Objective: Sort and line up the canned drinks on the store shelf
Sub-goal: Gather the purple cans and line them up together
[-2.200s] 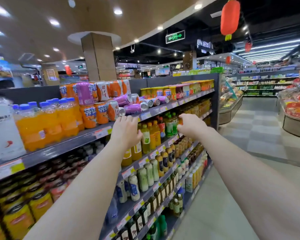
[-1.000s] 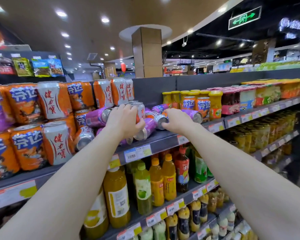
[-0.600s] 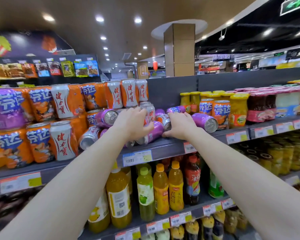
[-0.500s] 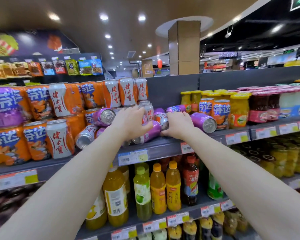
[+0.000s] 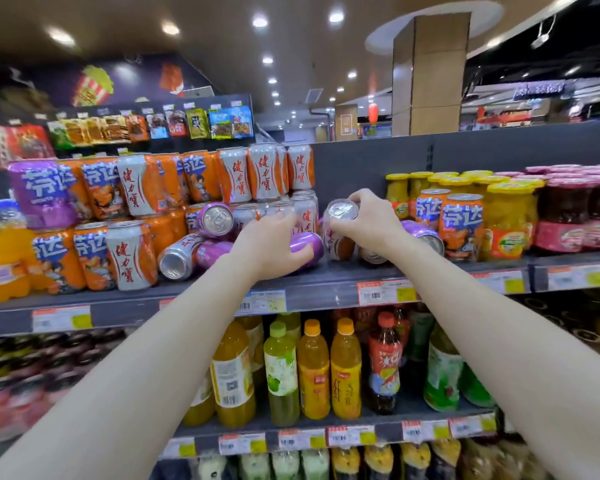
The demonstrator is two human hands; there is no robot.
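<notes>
Store shelf (image 5: 326,275), left hand (image 5: 267,244) gripping purple can (image 5: 303,245), right hand (image 5: 368,223) gripping white can (image 5: 338,220)

Since half a second ago the right hand (image 5: 368,223) has tipped a white-and-orange can (image 5: 338,230) up from among the fallen ones; it now stands nearly upright, silver top toward the camera, fingers (image 5: 361,199) wrapped round its far side. Earlier this hand lay flat over the toppled cans. The left hand (image 5: 271,244) has shifted right and now presses on a purple can (image 5: 307,245) lying on its side at the shelf (image 5: 326,275) front.
</notes>
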